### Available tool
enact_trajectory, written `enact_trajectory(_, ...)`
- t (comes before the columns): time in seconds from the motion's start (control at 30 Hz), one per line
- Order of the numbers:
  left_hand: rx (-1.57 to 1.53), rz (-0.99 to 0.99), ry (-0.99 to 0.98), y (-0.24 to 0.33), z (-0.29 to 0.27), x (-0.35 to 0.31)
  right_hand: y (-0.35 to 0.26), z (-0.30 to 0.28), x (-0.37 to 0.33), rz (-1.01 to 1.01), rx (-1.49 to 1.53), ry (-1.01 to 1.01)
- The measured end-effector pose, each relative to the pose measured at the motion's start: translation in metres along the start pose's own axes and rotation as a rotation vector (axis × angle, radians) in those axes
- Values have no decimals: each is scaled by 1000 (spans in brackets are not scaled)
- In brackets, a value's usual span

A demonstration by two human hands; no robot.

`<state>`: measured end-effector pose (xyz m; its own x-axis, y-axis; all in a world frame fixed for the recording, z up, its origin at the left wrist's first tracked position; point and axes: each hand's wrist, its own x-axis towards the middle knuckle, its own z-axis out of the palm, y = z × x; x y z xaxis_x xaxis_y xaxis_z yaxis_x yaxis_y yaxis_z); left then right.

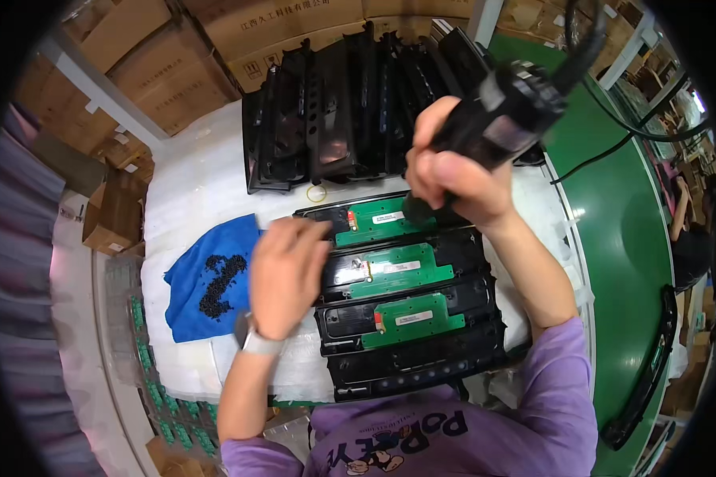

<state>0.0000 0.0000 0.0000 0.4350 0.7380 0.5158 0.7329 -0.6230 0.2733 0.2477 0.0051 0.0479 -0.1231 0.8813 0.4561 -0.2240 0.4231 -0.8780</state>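
My right hand (461, 171) is wrapped round a black electric screwdriver (501, 115), which tilts over the farthest circuit board. Its lower end is close to that green circuit board (374, 221); contact is unclear. My left hand (285, 270), slightly blurred, hovers by the left end of the panels, fingers bent and apart, with nothing visible between them. Two more green boards, the middle one (406, 269) and the nearer one (414, 320), lie in long black plastic panels (469, 298) set in a row. The nearest black panel (414, 370) shows no board.
A blue cloth (187, 278) left of my hand bears a pile of small black screws (221, 286). Black panels (334, 111) stand stacked at the back, before cardboard boxes (286, 32). A yellowish ring (317, 193) lies on the white-covered table (191, 175). A black cable (585, 48) hangs at upper right.
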Motion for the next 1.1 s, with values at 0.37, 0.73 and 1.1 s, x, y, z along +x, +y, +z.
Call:
enact_trajectory(0.37, 409, -499, -279, -81, -62, -78, -30, 10, -8, 18, -15, -12)
enact_trajectory(0.73, 327, -414, 30, -81, -55, -69, -22, 15, -8, -34, -55, -29)
enact_trajectory(1.1, -1916, -957, -47, -32, 18, -8, -23, 13, -10, -8, -30, 4)
